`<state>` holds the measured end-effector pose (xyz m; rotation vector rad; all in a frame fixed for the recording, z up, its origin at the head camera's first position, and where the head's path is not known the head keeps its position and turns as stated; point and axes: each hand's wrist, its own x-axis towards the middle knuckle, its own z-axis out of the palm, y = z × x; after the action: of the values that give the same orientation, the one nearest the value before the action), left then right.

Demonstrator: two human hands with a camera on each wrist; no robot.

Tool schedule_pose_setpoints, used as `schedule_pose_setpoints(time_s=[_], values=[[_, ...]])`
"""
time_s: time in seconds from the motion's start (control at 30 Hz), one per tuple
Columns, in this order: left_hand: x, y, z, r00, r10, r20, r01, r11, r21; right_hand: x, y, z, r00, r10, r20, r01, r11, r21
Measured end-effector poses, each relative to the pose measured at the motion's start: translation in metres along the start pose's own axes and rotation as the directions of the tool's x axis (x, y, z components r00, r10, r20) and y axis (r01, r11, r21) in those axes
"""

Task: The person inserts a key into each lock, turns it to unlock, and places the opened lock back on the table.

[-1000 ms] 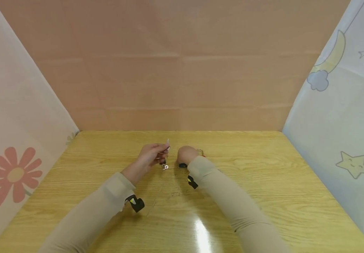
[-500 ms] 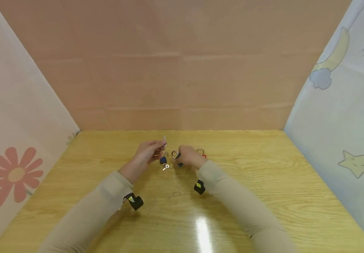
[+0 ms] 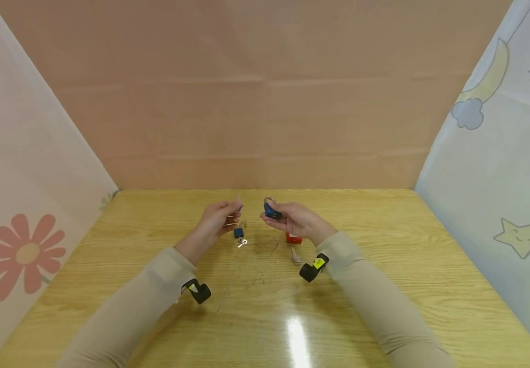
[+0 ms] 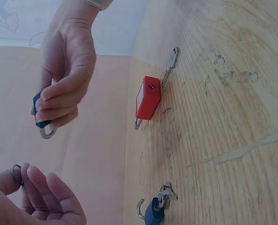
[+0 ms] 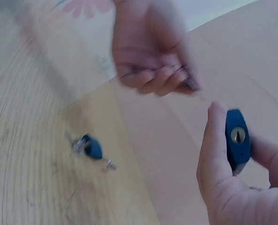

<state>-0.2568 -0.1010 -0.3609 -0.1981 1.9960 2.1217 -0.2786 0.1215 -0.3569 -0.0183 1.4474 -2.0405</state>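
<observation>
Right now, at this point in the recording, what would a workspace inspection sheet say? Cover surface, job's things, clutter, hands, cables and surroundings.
Surface: wood-grain table, scuffed in places.
Job's things: blue padlock held up, keyhole visible; second blue padlock on the table, keys at one end; red padlock on the table, single key near its keyhole end.
Clutter: nothing seen.
Hands: left hand pinches a small metal piece, probably a key; right hand grips the first padlock.
Cables: nothing seen.
Surroundings: plain backdrop; left sheet shows a flower, right sheet moon and stars.
</observation>
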Motion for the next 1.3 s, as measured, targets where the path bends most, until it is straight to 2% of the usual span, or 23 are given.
schedule_pose_setpoints(time_s=[0.13, 0.23, 0.33, 0.43, 0.57, 0.67, 0.73, 0.83, 1.0, 1.1, 1.3], values=[[0.0, -0.001, 0.0, 1.0, 0.001, 0.012, -0.001, 1.0, 0.006, -0.009, -0.009, -0.001, 0.999, 0.016, 0.031, -0.022, 0.976, 0.218], [-0.001, -0.001, -0.001, 1.0, -0.004, 0.017, 0.004, 1.0, 0.006, -0.013, -0.013, -0.002, 0.999, 0.021, 0.05, -0.033, 0.966, 0.255], [-0.001, -0.002, -0.001, 1.0, -0.011, 0.02, 0.011, 1.0, 0.006, -0.015, -0.013, -0.003, 0.999, 0.004, 0.043, -0.011, 0.986, 0.169], [-0.001, -0.003, -0.001, 1.0, -0.013, 0.028, 0.013, 1.0, 0.008, -0.016, -0.012, -0.004, 0.999, -0.034, 0.017, 0.034, 0.999, 0.022], [-0.001, -0.005, 0.0, 0.999, -0.013, 0.034, 0.012, 1.0, 0.012, -0.015, -0.008, -0.008, 0.997, -0.06, -0.044, 0.053, 0.99, -0.133], [-0.001, -0.005, 0.0, 0.999, -0.01, 0.041, 0.009, 1.0, 0.01, -0.015, -0.006, -0.01, 0.996, -0.047, -0.077, 0.034, 0.985, -0.168], [-0.001, -0.005, -0.001, 0.999, -0.008, 0.047, 0.007, 1.0, 0.006, -0.015, -0.005, -0.011, 0.996, -0.029, -0.081, 0.018, 0.992, -0.128], [-0.002, -0.006, -0.001, 0.998, -0.005, 0.058, 0.005, 1.0, 0.002, -0.014, -0.005, -0.011, 0.998, 0.013, -0.069, -0.013, 1.0, 0.01], [-0.002, -0.009, -0.001, 0.998, -0.013, 0.065, 0.012, 1.0, 0.015, -0.012, -0.007, -0.01, 0.995, 0.086, -0.042, -0.073, 0.969, 0.236], [-0.002, -0.009, 0.0, 0.997, -0.022, 0.069, 0.02, 0.999, 0.038, -0.011, -0.007, -0.01, 0.994, 0.105, -0.036, -0.09, 0.953, 0.289], [-0.002, -0.009, 0.001, 0.994, -0.032, 0.105, 0.025, 0.998, 0.062, -0.009, -0.004, -0.011, 0.991, 0.124, -0.047, -0.105, 0.948, 0.302]])
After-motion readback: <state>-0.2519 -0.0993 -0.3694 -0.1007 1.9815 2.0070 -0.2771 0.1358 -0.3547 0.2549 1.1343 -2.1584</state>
